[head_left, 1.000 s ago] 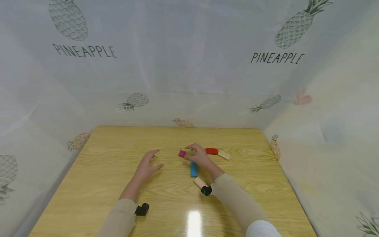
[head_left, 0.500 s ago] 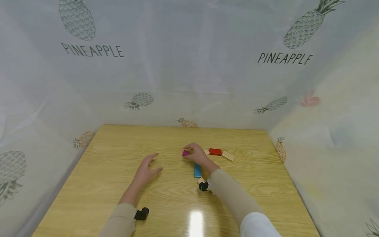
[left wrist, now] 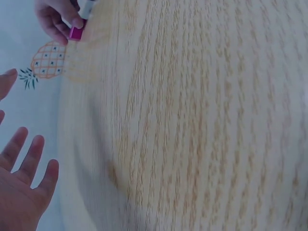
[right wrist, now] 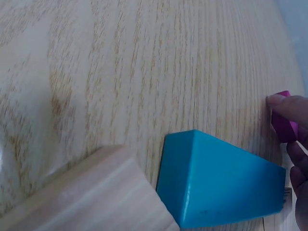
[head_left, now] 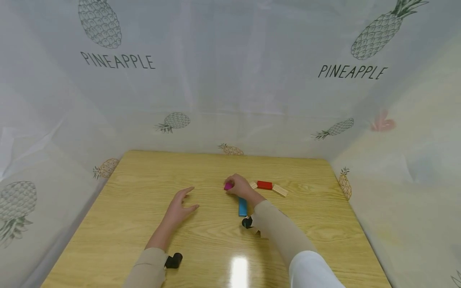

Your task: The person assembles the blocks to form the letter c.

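My right hand [head_left: 241, 188] pinches a small magenta block [head_left: 228, 186] between thumb and fingers at the far middle of the wooden table. In the right wrist view, the thumb lies across the magenta block [right wrist: 285, 120]. Just nearer than that hand lies a blue block [head_left: 243, 207], flat on the table. My left hand [head_left: 176, 206] hovers to the left with fingers spread and thumb apart, holding nothing. In the left wrist view, the left hand [left wrist: 21, 192] is partly cut off by the frame edge.
To the right of my right hand lie a red block [head_left: 264, 185] and a plain wood block [head_left: 280, 190]. Another plain block [head_left: 253, 185] is partly hidden by the hand. A wood block [right wrist: 96, 197] lies by the blue one's near end. Pineapple-printed cloth [head_left: 230, 96] surrounds the table.
My right thumb and fingers have come together on the magenta block, which they stood beside at first. My left hand has hardly moved. The head view has shifted slightly.
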Available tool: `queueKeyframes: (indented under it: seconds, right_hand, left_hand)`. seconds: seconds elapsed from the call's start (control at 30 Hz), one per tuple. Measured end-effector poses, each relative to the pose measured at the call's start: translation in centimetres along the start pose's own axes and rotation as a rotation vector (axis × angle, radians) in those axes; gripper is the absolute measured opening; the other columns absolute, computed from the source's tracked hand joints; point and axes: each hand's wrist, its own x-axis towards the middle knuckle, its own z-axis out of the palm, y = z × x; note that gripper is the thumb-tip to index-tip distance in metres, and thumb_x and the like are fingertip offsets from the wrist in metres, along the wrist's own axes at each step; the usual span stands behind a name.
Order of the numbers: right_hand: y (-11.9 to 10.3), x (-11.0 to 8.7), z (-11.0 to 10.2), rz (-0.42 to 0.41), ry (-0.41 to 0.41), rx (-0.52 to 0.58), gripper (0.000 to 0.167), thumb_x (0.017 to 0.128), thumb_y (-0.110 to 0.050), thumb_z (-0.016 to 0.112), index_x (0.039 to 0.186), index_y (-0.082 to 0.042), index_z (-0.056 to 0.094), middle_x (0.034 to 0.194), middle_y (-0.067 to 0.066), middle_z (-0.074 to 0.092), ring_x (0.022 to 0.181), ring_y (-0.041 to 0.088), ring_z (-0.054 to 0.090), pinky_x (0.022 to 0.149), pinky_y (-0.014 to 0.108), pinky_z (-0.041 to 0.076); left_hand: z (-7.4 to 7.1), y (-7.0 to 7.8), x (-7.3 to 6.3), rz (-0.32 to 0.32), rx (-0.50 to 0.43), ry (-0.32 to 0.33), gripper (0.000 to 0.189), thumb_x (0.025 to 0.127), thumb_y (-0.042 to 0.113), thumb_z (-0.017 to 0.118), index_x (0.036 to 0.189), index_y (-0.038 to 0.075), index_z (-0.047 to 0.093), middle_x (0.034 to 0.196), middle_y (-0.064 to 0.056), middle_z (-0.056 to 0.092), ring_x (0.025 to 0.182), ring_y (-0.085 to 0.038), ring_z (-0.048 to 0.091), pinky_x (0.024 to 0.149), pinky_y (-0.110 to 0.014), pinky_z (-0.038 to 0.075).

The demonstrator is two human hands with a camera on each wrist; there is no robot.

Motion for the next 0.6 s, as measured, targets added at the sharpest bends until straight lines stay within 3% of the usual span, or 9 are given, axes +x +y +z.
queueKeyframes:
  seconds: [0.6]
  right_hand:
    - [0.54,-0.32,-0.13,0.010,-0.010,0.037,0.030,0.082,-0.012,0.080,0.110,-0.011,0.071,0.105,0.004,0.059,0.093,0.019,0.054,0.081,0.031,0.052]
  left_hand:
    - [0.60,0.69,0.13,0.005,-0.009,-0.014,0.069,0.086,0.013,0.077,0.146,0.010,0.042,0.146,-0.018,0.038,0.128,-0.040,0.043,0.105,-0.057,0.035]
